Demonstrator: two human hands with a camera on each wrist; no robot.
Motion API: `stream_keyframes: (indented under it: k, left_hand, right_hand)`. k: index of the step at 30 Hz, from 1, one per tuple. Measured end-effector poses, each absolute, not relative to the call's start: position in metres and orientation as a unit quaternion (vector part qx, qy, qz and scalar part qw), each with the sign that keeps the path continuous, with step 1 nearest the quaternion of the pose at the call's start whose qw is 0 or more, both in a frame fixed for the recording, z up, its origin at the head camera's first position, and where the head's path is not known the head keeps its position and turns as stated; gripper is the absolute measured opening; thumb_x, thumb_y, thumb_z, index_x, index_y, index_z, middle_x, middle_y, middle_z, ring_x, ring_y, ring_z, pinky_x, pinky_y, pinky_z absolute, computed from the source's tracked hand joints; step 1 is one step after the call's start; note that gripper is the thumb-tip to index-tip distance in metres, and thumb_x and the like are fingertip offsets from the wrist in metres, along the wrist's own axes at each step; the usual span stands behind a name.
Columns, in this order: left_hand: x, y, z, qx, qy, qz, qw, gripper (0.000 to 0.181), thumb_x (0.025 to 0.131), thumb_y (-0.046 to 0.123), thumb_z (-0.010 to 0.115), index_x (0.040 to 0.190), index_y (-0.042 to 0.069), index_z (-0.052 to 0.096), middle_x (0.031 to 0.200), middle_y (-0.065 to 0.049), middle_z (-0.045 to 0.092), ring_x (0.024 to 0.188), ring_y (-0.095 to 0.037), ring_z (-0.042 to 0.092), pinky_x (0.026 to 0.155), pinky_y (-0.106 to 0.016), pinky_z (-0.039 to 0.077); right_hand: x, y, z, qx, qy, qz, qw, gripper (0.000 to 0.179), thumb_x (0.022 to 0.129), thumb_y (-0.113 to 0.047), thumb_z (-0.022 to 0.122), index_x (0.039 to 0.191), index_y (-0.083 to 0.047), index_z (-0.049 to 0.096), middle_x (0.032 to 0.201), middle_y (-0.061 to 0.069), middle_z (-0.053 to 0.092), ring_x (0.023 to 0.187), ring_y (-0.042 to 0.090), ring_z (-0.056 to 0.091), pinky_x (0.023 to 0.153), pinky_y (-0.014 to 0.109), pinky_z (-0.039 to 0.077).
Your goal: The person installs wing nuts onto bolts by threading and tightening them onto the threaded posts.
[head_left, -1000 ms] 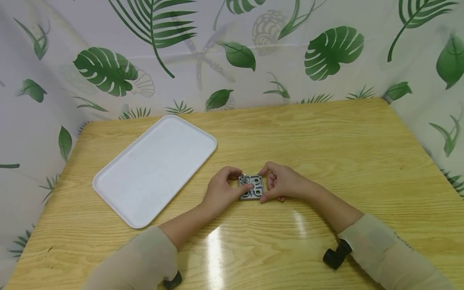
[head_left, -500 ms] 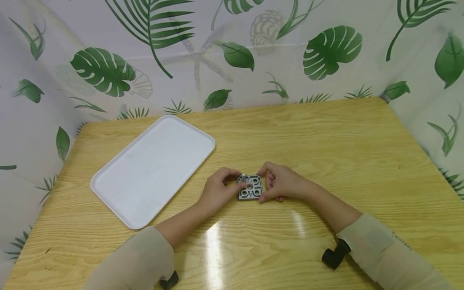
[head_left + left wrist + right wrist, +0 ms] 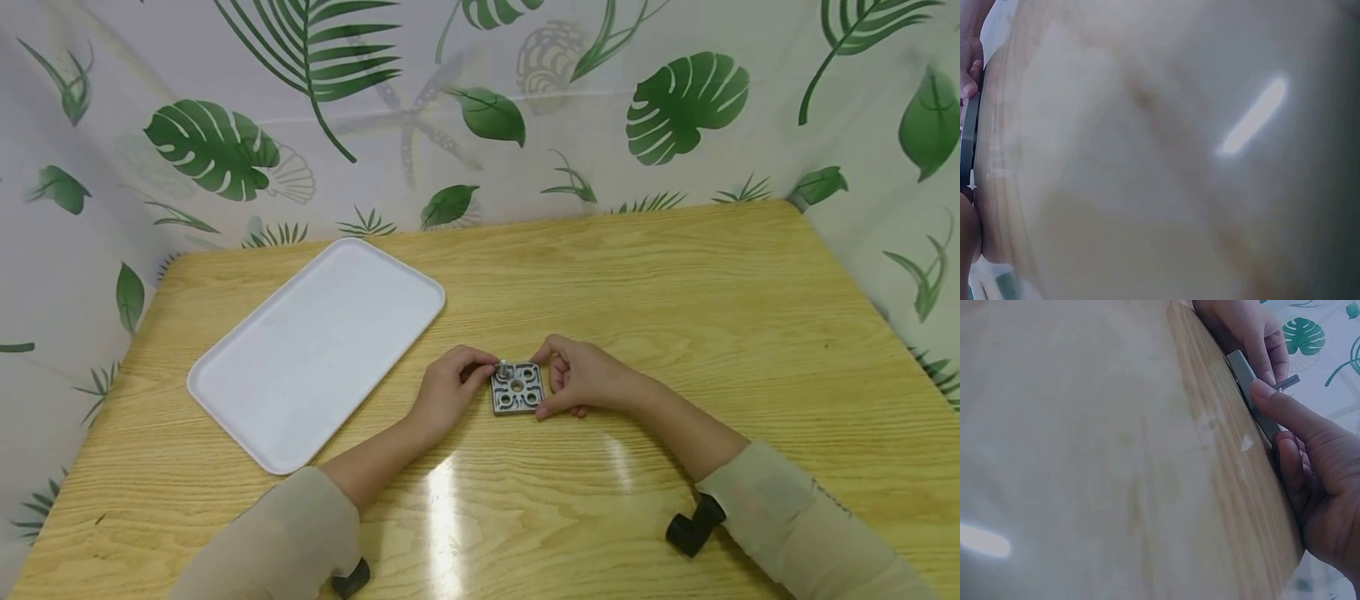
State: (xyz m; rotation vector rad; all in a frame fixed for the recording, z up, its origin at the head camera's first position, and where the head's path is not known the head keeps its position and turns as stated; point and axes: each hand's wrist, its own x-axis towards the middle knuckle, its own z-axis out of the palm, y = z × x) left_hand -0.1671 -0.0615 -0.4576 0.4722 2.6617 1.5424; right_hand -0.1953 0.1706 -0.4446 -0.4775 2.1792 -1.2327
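A small square grey metal plate [image 3: 517, 398], with holes and grooves on its face, lies at the middle of the table. A threaded bolt [image 3: 503, 367] stands up at its far left corner. My left hand [image 3: 447, 388] pinches at this bolt, thumb and index finger meeting beside it. On the other side my right hand [image 3: 592, 379] grips the plate by its right edge, index finger at the far corner and thumb at the near one. In the right wrist view the bolt [image 3: 1289, 382] sticks out past the plate's edge [image 3: 1244, 375].
A white rectangular tray [image 3: 318, 350] lies slanted on the wooden table [image 3: 675, 292], left of the hands. Leaf-printed cloth [image 3: 450, 67] hangs behind and beside the table. A black device [image 3: 693, 527] is strapped at the right sleeve.
My left thumb has drawn back left from over the plate to the bolt, uncovering the plate's face. My right hand keeps its grip on the plate.
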Motion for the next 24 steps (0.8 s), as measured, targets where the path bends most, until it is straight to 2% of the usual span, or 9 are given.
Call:
stream_keyframes:
  k: [8, 13, 16, 19, 21, 24]
  left_hand:
    - [-0.172, -0.059, -0.459, 0.157, 0.876, 0.456, 0.015, 0.017, 0.094, 0.017, 0.059, 0.106, 0.01, 0.069, 0.104, -0.002, 0.068, 0.099, -0.015, 0.063, 0.086, -0.03, 0.05]
    - [-0.169, -0.067, -0.46, 0.154, 0.848, 0.505, 0.052, 0.023, 0.097, 0.015, 0.053, 0.116, 0.008, 0.064, 0.112, -0.004, 0.066, 0.106, -0.018, 0.06, 0.092, -0.034, 0.048]
    - [-0.164, -0.064, -0.458, 0.128, 0.841, 0.521, 0.069, 0.033, 0.093, 0.026, 0.061, 0.121, 0.008, 0.06, 0.116, -0.003, 0.064, 0.107, -0.017, 0.059, 0.093, -0.035, 0.047]
    - [-0.159, -0.056, -0.457, 0.114, 0.855, 0.504, 0.05, 0.046, 0.084, 0.033, 0.072, 0.12, 0.008, 0.061, 0.114, -0.003, 0.063, 0.106, -0.017, 0.058, 0.093, -0.035, 0.046]
    - [-0.157, -0.052, -0.458, 0.115, 0.868, 0.482, 0.023, 0.047, 0.079, 0.034, 0.077, 0.116, 0.007, 0.063, 0.112, -0.003, 0.064, 0.106, -0.017, 0.058, 0.094, -0.034, 0.045]
    - [-0.157, -0.047, -0.459, 0.12, 0.876, 0.468, -0.004, 0.042, 0.078, 0.03, 0.078, 0.111, 0.007, 0.066, 0.107, -0.004, 0.065, 0.102, -0.018, 0.059, 0.092, -0.033, 0.046]
  right_hand:
    - [-0.195, 0.171, -0.447, -0.183, 0.818, -0.462, 0.29, 0.069, 0.065, -0.024, 0.088, 0.117, -0.005, 0.046, 0.068, 0.006, 0.059, 0.047, 0.015, 0.053, 0.043, 0.03, 0.048]
    - [-0.195, 0.17, -0.448, -0.184, 0.819, -0.462, 0.287, 0.069, 0.065, -0.025, 0.088, 0.117, -0.005, 0.047, 0.068, 0.006, 0.059, 0.047, 0.015, 0.052, 0.042, 0.03, 0.048]
    - [-0.195, 0.169, -0.448, -0.181, 0.821, -0.459, 0.286, 0.069, 0.065, -0.025, 0.088, 0.117, -0.005, 0.047, 0.068, 0.006, 0.059, 0.047, 0.015, 0.052, 0.042, 0.029, 0.048]
    - [-0.195, 0.169, -0.448, -0.179, 0.824, -0.457, 0.283, 0.069, 0.065, -0.024, 0.088, 0.117, -0.005, 0.047, 0.068, 0.005, 0.059, 0.047, 0.014, 0.052, 0.042, 0.028, 0.048]
    - [-0.195, 0.169, -0.448, -0.179, 0.825, -0.456, 0.282, 0.069, 0.065, -0.024, 0.088, 0.117, -0.005, 0.047, 0.068, 0.005, 0.058, 0.047, 0.014, 0.052, 0.042, 0.028, 0.048]
    - [-0.195, 0.171, -0.447, -0.179, 0.826, -0.455, 0.282, 0.07, 0.065, -0.025, 0.088, 0.117, -0.005, 0.046, 0.069, 0.005, 0.059, 0.047, 0.014, 0.052, 0.043, 0.028, 0.048]
